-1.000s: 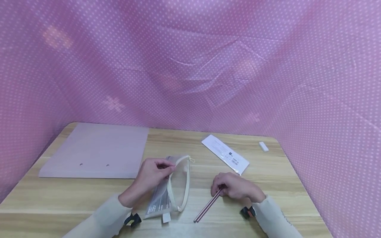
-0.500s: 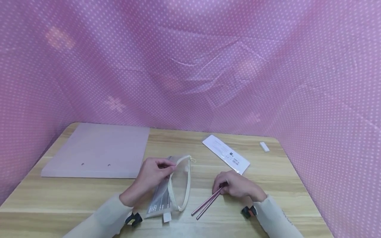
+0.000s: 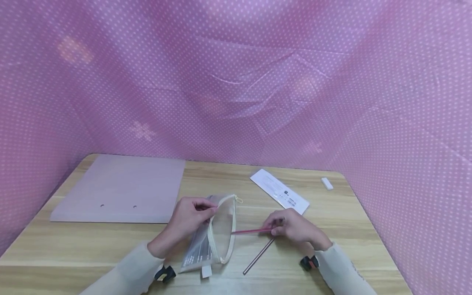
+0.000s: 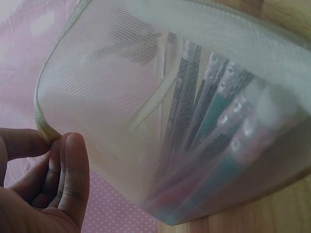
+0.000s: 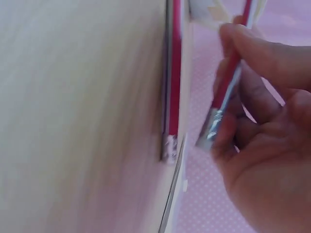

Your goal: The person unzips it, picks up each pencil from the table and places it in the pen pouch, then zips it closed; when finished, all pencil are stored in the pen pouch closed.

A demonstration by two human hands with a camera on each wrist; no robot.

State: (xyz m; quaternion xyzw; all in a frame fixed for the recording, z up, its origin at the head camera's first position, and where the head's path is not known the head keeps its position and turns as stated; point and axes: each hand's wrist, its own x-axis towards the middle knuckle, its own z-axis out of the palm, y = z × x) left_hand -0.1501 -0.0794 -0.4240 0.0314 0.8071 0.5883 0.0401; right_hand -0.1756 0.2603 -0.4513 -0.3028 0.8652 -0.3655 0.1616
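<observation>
A translucent mesh pencil pouch [image 3: 198, 248] with a cream zipper stands with its mouth spread wide. My left hand [image 3: 189, 216] pinches the zipper edge between thumb and fingers. Through the mesh in the left wrist view, several pencils [image 4: 182, 99] with metal ferrules are visible inside. My right hand [image 3: 295, 227] holds a red pencil [image 3: 251, 231] near its ferrule end, and its far end reaches the pouch mouth. Below that hand, another red pencil [image 3: 258, 257] lies on the table; its ferrule shows in the right wrist view.
A pale pink folder [image 3: 125, 188] lies at the left of the wooden table [image 3: 92, 250]. Behind my right hand is a white flat packet [image 3: 280, 191] with print. A small white eraser [image 3: 326, 183] sits near the back right corner. Pink dotted cloth [image 3: 236, 82] surrounds the table.
The two pencils beneath my right hand have separated. One has swung left and up to the pouch mouth in my right hand; the other lies on the table. My left hand keeps its pinch.
</observation>
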